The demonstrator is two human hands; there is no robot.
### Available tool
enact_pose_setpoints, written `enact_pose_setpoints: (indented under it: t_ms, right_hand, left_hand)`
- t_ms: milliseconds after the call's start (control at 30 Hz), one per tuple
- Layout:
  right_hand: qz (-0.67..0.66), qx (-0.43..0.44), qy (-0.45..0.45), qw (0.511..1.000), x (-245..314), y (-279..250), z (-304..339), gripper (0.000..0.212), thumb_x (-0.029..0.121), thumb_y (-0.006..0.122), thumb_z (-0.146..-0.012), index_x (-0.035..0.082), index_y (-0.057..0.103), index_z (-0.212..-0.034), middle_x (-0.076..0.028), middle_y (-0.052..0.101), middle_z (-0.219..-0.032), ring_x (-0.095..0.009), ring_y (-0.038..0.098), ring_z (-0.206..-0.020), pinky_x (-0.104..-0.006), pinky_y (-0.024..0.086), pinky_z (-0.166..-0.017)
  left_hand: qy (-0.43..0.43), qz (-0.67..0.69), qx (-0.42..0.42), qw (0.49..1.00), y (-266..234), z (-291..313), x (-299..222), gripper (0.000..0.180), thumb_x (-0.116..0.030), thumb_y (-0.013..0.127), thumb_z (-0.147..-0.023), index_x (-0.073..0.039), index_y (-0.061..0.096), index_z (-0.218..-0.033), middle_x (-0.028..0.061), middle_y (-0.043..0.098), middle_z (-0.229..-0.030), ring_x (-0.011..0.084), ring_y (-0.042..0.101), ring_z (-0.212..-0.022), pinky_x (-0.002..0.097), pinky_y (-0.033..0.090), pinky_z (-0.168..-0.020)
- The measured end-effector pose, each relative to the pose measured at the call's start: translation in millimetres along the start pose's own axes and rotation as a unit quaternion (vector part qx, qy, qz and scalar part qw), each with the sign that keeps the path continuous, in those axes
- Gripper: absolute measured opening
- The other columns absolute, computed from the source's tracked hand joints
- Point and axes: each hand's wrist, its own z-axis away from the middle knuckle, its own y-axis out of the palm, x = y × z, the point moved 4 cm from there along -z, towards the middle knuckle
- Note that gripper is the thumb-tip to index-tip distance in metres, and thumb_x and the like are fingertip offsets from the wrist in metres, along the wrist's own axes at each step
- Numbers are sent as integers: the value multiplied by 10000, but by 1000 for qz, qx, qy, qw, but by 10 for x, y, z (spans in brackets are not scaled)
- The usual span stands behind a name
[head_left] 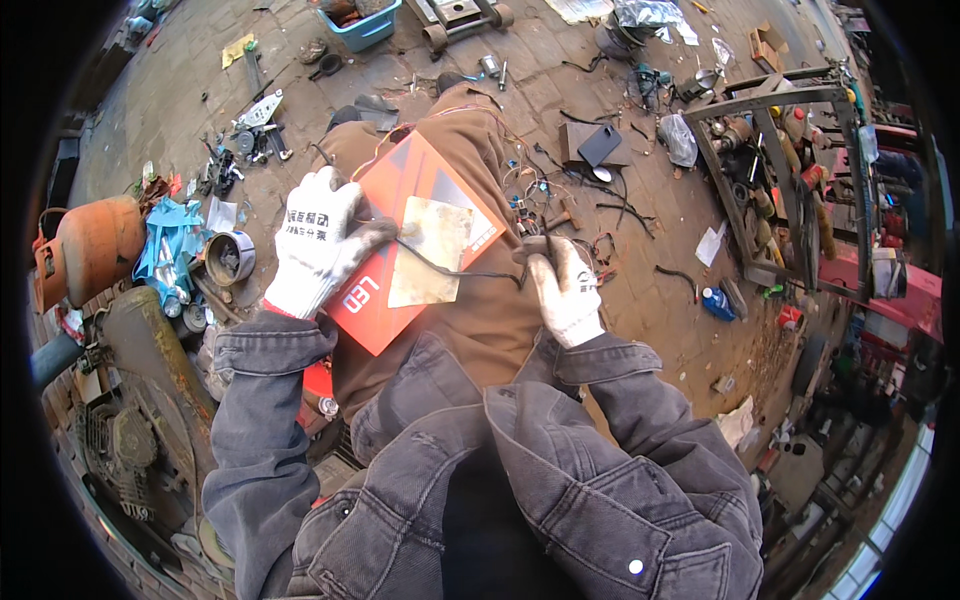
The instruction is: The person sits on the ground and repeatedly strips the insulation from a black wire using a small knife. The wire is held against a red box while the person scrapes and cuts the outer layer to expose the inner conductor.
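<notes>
A flat red-orange box [375,325] lies tilted across my lap on my brown trousers. On it rests a stained tan sheet [424,275]. My left hand [325,238], in a white glove with dirty fingertips, lies over the box's left side, its fingers closed on one end of a thin black cable [455,272]. The cable runs over the sheet to my right hand [563,295], also gloved, which pinches it above my right thigh. A thin reddish wire [385,143] shows past the box's upper edge.
Left: an orange gas cylinder [95,245], a blue bag [172,250] and a tin can [230,258]. Ahead: a blue basin [360,30]. Right: a hammer [563,215] among wires, a phone [599,146] on a dark box, a blue bottle [717,303] and a metal frame [790,180].
</notes>
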Motion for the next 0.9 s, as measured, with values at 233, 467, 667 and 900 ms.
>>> enact_pose_setpoints:
  t_ms: [233, 467, 667, 900]
  right_hand:
    - [0, 57, 25, 998, -64, 172, 75, 290, 115, 528, -1062, 0, 590, -1320, -173, 708, -1225, -280, 683, -1142, -399, 509, -1027]
    - [-44, 79, 58, 994, -215, 181, 202, 208, 151, 560, -1060, 76, 648, -1232, -139, 709, -1177, -295, 701, -1097, -399, 530, -969]
    - [-52, 101, 72, 991, -134, 100, 183, 207, 143, 566, -1063, 43, 642, -1228, -123, 753, -1094, -260, 730, -1046, -389, 547, -948]
    - [-176, 67, 135, 973, -234, 61, 65, 262, 131, 565, -1056, -29, 618, -1256, -141, 721, -1155, -207, 675, -1112, -354, 518, -1014]
  left_hand:
    - [38, -4, -25, 999, 20, -8, 6, 382, -391, 850, -780, -70, 652, -839, 122, 541, -908, 329, 556, -904, 448, 446, -774]
    - [42, -7, -19, 999, 71, -23, 86, 431, -437, 867, -765, -73, 640, -799, 118, 540, -873, 334, 543, -833, 463, 428, -744]
    - [64, -33, -21, 997, 59, -45, 107, 399, -351, 870, -744, -47, 618, -801, 110, 523, -809, 304, 535, -753, 438, 408, -651]
    - [47, -32, -15, 998, 48, -59, 89, 374, -292, 885, -712, -46, 613, -790, 104, 514, -815, 298, 518, -746, 419, 408, -646]
